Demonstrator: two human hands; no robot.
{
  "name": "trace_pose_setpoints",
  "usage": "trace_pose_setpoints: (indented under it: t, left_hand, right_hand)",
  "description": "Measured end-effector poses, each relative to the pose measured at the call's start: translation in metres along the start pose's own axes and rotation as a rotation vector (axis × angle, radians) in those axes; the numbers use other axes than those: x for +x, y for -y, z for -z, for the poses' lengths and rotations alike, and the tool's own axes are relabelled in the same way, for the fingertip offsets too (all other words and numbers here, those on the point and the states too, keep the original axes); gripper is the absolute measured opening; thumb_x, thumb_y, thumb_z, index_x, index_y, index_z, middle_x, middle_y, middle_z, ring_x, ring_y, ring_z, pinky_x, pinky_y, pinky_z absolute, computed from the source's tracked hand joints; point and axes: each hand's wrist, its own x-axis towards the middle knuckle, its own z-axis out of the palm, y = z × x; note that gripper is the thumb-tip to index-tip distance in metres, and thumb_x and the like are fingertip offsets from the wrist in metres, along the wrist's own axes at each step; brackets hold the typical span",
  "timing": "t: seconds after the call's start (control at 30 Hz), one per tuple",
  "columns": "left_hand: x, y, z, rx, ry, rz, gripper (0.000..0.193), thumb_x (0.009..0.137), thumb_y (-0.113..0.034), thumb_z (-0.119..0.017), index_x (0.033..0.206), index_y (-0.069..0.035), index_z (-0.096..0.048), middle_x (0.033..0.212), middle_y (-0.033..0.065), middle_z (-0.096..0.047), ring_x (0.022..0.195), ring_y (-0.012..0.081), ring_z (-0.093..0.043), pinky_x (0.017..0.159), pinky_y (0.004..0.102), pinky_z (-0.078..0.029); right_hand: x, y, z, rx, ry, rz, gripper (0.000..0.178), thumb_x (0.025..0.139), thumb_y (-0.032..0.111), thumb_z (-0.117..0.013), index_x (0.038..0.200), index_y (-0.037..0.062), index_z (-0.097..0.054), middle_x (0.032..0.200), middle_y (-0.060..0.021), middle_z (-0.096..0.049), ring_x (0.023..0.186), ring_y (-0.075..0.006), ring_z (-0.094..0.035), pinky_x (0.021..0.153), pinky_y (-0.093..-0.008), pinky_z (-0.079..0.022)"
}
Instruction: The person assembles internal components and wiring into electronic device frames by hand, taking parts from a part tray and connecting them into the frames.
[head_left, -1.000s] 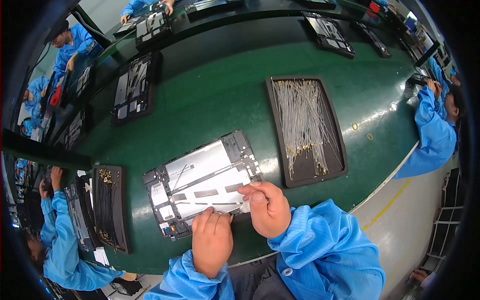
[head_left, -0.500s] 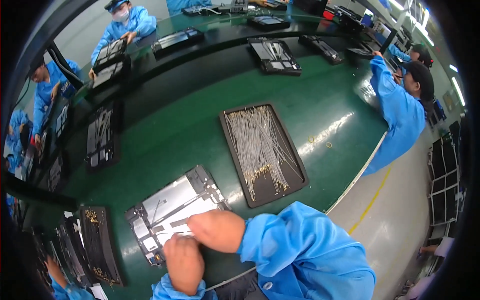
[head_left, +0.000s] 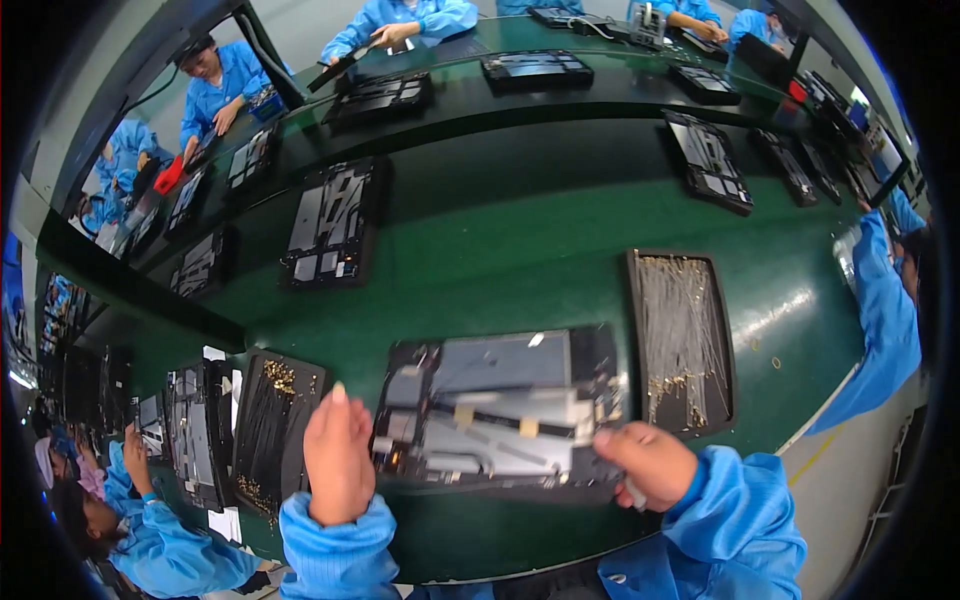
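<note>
An opened tablet (head_left: 490,400) with silver battery panels, a dark ribbon strip and small yellow tabs lies before me, slightly blurred, on a dark tray or backing. My right hand (head_left: 650,465) grips its right edge, thumb on top and fingers curled beneath. Something small and pale shows under those fingers, too unclear to name. Beside the tablet's left edge, my left hand (head_left: 338,455) is upright with its fingers pressed together; what they hold, if anything, is hidden.
Right of the tablet stands a black tray of thin grey cables (head_left: 680,340); a tray of black cables (head_left: 275,430) stands left. More opened tablets, such as one tablet (head_left: 328,225), lie farther back. A co-worker's sleeve (head_left: 870,300) reaches in at right; other people work around the benches.
My view has swung left. My hands, close together over the tablet before, are now apart at its two sides, the right one gripping its edge. The tablet now lies straighter before me.
</note>
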Motion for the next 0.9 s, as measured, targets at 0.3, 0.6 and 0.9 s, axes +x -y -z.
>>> trace_pose_setpoints:
  t: [0.3, 0.6, 0.9]
  left_hand:
    - [0.155, -0.011, -0.035, -0.574, -0.14, 0.094, 0.087, 0.076, -0.039, -0.053, 0.127, -0.001, 0.006, 0.134, 0.0163, 0.006, 0.124, 0.0285, 0.001, 0.1, 0.0372, -0.006]
    - [0.213, -0.008, -0.035, -0.61, -0.2, 0.172, 0.018, 0.074, -0.016, -0.06, 0.087, -0.007, -0.052, 0.081, 0.0013, -0.053, 0.069, 0.0102, -0.047, 0.066, 0.0229, -0.038]
    - [0.077, -0.061, -0.036, -0.205, 0.092, -0.422, 0.03, 0.076, -0.005, -0.049, 0.104, 0.002, -0.043, 0.097, 0.0097, -0.051, 0.087, 0.0174, -0.05, 0.079, 0.0294, -0.038]
  right_hand:
    - [0.09, 0.096, 0.01, 0.323, -0.431, 0.293, 0.035, 0.078, 0.041, -0.048, 0.078, 0.0054, -0.049, 0.067, -0.0054, -0.05, 0.045, -0.0127, -0.044, 0.037, -0.0247, -0.036]
    - [0.114, 0.099, -0.031, 0.247, -0.412, 0.291, 0.057, 0.077, 0.03, -0.053, 0.12, 0.0012, -0.03, 0.101, -0.0123, -0.047, 0.055, -0.015, -0.049, 0.037, -0.0229, -0.038]
    - [0.064, 0.027, -0.042, -0.251, -0.107, 0.152, 0.049, 0.078, 0.031, -0.052, 0.114, -0.0006, -0.039, 0.091, -0.0119, -0.056, 0.078, -0.0161, -0.054, 0.067, -0.026, -0.044]
